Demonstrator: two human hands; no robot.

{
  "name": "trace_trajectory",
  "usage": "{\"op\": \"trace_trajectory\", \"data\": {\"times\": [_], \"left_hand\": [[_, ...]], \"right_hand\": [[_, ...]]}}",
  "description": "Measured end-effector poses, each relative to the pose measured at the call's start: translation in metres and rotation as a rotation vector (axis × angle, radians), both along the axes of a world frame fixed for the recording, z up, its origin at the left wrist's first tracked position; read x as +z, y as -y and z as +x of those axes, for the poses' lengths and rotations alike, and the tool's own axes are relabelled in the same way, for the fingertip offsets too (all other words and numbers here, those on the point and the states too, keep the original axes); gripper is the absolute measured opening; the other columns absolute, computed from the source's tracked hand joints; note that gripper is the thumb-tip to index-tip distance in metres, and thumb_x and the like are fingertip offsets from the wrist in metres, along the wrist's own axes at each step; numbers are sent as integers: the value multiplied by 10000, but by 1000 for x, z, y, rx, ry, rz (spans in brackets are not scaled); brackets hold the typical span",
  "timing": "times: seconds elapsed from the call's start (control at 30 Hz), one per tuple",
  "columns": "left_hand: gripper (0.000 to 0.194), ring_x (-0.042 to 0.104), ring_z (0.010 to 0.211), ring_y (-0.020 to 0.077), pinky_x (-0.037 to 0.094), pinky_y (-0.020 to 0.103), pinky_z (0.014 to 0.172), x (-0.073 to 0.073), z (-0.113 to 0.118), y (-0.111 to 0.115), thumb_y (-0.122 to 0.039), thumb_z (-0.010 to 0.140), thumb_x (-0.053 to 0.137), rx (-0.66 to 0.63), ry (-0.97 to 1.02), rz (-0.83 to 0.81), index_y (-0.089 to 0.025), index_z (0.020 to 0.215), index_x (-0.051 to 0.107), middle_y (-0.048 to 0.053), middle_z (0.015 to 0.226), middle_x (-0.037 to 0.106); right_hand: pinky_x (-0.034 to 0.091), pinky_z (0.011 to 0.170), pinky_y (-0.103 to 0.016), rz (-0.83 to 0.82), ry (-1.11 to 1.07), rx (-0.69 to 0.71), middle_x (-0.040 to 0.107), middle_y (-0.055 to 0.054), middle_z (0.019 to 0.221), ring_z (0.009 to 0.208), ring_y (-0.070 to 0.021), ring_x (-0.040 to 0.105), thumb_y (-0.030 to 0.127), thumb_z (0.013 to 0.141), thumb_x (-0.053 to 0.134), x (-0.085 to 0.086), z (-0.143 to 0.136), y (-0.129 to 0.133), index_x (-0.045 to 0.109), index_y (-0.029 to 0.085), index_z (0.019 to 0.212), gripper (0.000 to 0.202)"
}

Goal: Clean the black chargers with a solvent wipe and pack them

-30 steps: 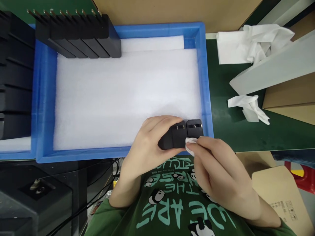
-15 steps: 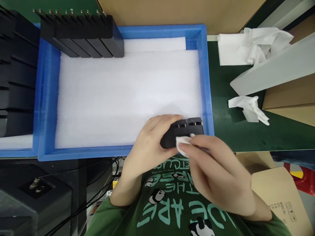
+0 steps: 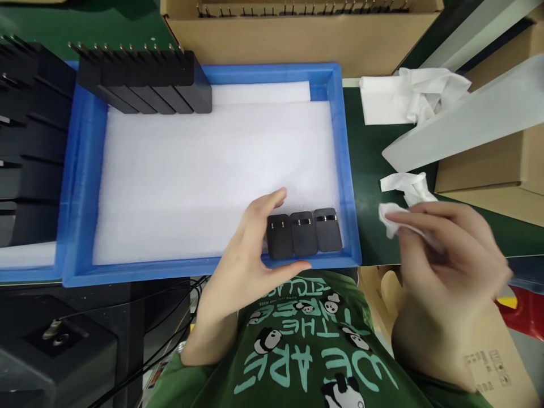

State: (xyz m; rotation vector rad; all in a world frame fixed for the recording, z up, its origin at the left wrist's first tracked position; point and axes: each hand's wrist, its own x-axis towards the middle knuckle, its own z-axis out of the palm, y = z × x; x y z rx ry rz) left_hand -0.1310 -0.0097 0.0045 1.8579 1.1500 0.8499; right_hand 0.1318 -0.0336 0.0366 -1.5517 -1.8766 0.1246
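Three black power adapters (image 3: 303, 233) with metal prongs upward stand side by side in the front right corner of the blue tray (image 3: 351, 215). My left hand (image 3: 250, 243) is at the left end of this row, thumb and fingers spread apart, holding nothing. Over the green tabletop, right of the tray, my right hand (image 3: 450, 249) pinches a crumpled white wipe (image 3: 389, 218). A row of more black adapters (image 3: 144, 85) stands at the tray's back left, prongs upward, on white foam (image 3: 212, 175).
Another blue tray with black adapters (image 3: 34, 141) adjoins on the left. Behind stands a cardboard box (image 3: 297, 42) with rows of prongs showing. White wipes (image 3: 385, 101), a pale slanted panel (image 3: 467, 119) and a carton (image 3: 480, 158) lie to the right.
My right hand has moved right, away from the adapters, with the wipe. My left hand has let go of an adapter, and three now stand in the row. The view has shifted slightly.
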Motion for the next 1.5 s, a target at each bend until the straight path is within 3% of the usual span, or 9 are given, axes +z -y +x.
{"op": "trace_trajectory", "data": {"times": [0.13,0.3,0.57,0.77,0.97,1.17,1.27,1.37,1.5], "left_hand": [[942,490,1408,258,424,404,1200,5,-14,6,-371,793,834,45,-83,2,-288,1551,281,101,1506,490],[926,566,1336,264,504,427,1117,9,-25,10,-391,816,810,55,-206,-85,-322,1557,260,86,1462,555],[877,661,1148,230,575,392,978,8,-20,10,-332,831,794,69,-251,-131,-345,1534,269,59,1402,608],[702,497,1380,244,442,412,1165,10,-5,6,-313,854,767,-2,-215,-5,-304,1453,400,65,1475,531],[564,555,1277,224,478,397,1102,6,5,1,-234,863,744,-8,-149,18,-280,1357,475,48,1342,612],[503,601,1209,259,508,443,1047,5,4,-2,-223,845,740,-18,-113,44,-267,1294,517,68,1283,644],[505,596,1217,263,506,449,1044,6,4,-2,-239,854,733,-19,-133,41,-272,1303,505,68,1282,643],[578,582,1241,266,495,456,1060,4,6,-1,-324,836,775,-8,-155,38,-270,1329,480,73,1307,626],[686,587,1246,263,490,449,1076,0,8,-1,-406,783,832,31,-156,21,-274,1354,475,71,1341,613]], "right_hand": [[581,863,-399,-141,-36,31,709,-54,1090,1018,-223,687,120,913,561,-20,12,-18,666,232,1128,264],[542,1003,-537,-119,-1,8,625,-120,1328,1225,-304,606,316,953,569,-7,-4,-2,507,208,1381,445],[624,762,-421,-154,50,136,529,-232,1314,1185,-326,577,760,838,558,-11,-68,8,263,98,1519,995],[494,1005,-499,161,220,159,526,-181,1330,1222,-328,525,439,936,620,-25,-63,5,609,171,1252,414],[445,1040,-551,132,-5,304,566,-135,1344,1288,-341,488,282,931,577,-30,-51,4,694,217,1015,158],[444,1052,-596,135,252,249,530,-215,1446,1385,-398,394,366,907,654,-23,-61,5,597,127,1283,449],[492,1010,-544,123,86,366,646,-124,1322,1323,-354,496,298,897,660,-17,-52,12,688,202,1054,186],[531,953,-495,141,-169,156,718,-61,1124,1127,-277,642,202,899,626,-20,-28,9,699,236,928,86],[560,852,-444,98,-23,-289,730,-87,983,931,-247,676,317,915,634,-47,-4,-18,722,200,1005,172]]}}
